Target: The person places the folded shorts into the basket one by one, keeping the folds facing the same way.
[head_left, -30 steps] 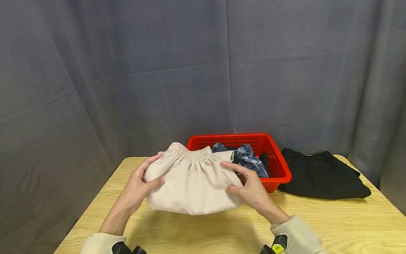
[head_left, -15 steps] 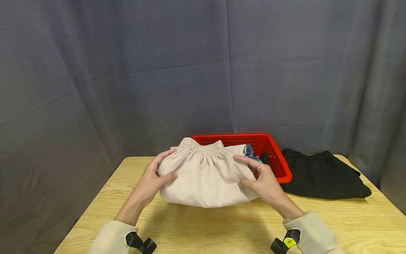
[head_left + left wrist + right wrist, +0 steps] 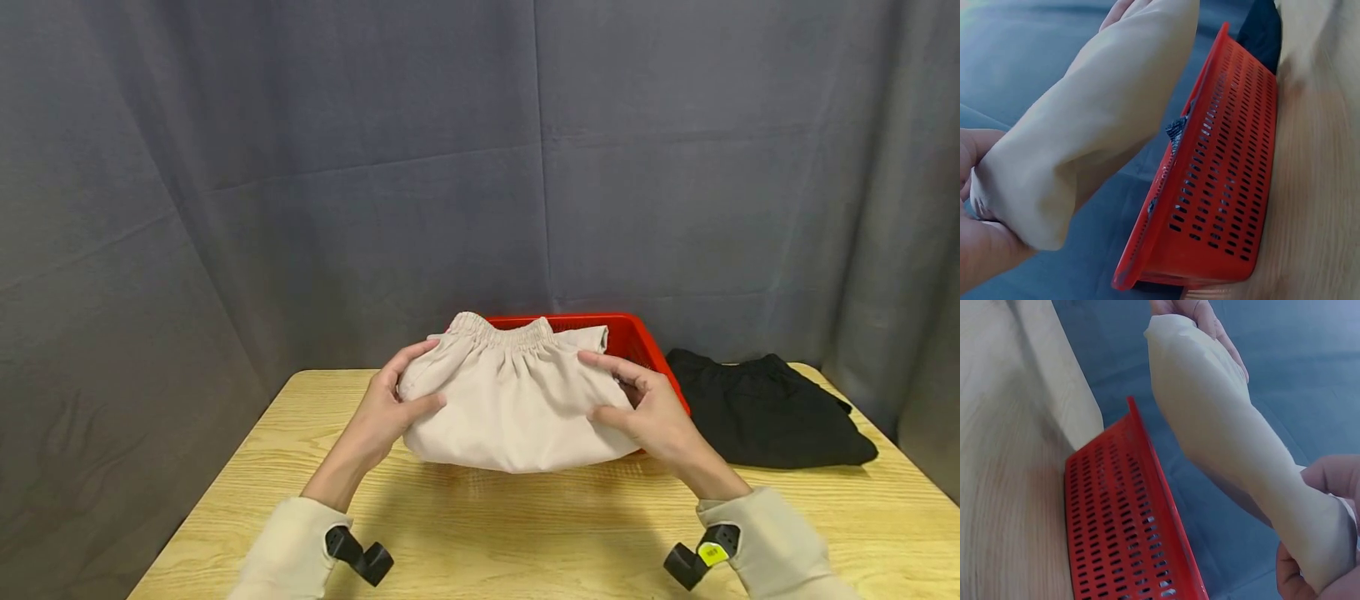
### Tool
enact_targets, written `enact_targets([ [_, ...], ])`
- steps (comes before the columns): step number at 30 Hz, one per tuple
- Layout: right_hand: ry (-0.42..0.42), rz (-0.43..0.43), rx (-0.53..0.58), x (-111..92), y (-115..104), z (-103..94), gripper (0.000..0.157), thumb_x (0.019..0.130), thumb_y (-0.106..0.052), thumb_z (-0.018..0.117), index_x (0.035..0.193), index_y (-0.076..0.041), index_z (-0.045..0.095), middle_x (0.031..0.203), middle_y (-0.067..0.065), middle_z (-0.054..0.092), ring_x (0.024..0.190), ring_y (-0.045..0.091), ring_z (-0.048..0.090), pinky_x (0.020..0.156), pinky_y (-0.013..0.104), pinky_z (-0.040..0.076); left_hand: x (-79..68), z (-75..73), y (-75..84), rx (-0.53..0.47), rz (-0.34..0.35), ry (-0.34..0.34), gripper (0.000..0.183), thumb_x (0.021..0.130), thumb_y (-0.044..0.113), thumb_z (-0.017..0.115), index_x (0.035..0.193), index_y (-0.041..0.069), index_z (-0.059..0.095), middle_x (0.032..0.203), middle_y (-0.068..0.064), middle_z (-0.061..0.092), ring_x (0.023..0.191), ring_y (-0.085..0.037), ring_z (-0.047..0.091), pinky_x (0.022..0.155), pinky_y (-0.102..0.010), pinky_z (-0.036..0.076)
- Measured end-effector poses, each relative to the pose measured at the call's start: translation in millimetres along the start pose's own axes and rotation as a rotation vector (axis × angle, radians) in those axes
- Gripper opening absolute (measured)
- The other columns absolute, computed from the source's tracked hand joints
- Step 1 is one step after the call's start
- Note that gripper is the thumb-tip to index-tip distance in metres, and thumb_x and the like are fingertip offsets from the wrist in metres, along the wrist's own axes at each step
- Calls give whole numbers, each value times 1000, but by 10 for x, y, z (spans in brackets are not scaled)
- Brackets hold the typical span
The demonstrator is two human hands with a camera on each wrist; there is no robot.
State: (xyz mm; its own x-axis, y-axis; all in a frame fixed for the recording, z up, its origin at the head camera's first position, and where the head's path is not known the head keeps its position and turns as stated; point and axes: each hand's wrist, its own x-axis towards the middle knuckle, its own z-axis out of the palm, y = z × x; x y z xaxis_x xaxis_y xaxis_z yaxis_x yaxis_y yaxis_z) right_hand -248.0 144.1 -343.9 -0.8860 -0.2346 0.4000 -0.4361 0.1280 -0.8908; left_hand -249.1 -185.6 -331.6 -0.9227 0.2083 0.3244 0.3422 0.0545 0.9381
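Cream elastic-waist shorts (image 3: 513, 408), folded into a bundle, are held up in the air between both hands. My left hand (image 3: 390, 408) grips their left side, thumb on the front face and fingers behind. On the other side my right hand (image 3: 652, 412) pinches the cloth the same way. The gathered waistband points up and away. Behind and below the bundle stands a red plastic basket (image 3: 1216, 162), mostly covered by the cloth in the head view. In both wrist views the shorts hang above its rim. A bit of blue patterned cloth (image 3: 1175, 130) pokes over the basket's edge.
Black folded shorts (image 3: 772, 412) lie on the wooden table (image 3: 510, 542), to the right of the basket. A grey curtain (image 3: 420, 167) hangs behind the table's back edge. Each wrist carries a small black camera.
Both hands have carried the cream shorts to the right and farther forward, over the basket, hiding more of it and the patterned cloth inside. The black shorts stay put.
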Motion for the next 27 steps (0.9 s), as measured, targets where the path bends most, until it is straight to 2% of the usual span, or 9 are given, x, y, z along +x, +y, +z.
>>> enact_targets([
  [7, 32, 4, -59, 40, -8, -118, 66, 74, 10, 69, 135, -11, 58, 125, 12, 59, 96, 19, 59, 77, 25, 51, 152, 63, -17, -1, 40, -3, 72, 80, -10, 68, 144, 15, 46, 145, -5, 41, 122, -26, 44, 92, -36, 44],
  [18, 37, 26, -115, 77, 6, -271, 68, 75, 8, 69, 138, -14, 56, 134, 10, 53, 100, 18, 55, 79, 23, 48, 303, 157, -43, 1, 22, 0, 72, 78, -11, 70, 142, 13, 49, 137, -11, 46, 117, -27, 46, 90, -36, 44],
  [27, 49, 62, -131, 117, 51, -355, 71, 76, 6, 69, 141, -17, 53, 140, 8, 49, 102, 19, 54, 77, 24, 49, 437, 239, -70, -5, 5, 25, 70, 77, -11, 70, 139, 15, 52, 140, -5, 46, 119, -25, 45, 92, -39, 42],
])
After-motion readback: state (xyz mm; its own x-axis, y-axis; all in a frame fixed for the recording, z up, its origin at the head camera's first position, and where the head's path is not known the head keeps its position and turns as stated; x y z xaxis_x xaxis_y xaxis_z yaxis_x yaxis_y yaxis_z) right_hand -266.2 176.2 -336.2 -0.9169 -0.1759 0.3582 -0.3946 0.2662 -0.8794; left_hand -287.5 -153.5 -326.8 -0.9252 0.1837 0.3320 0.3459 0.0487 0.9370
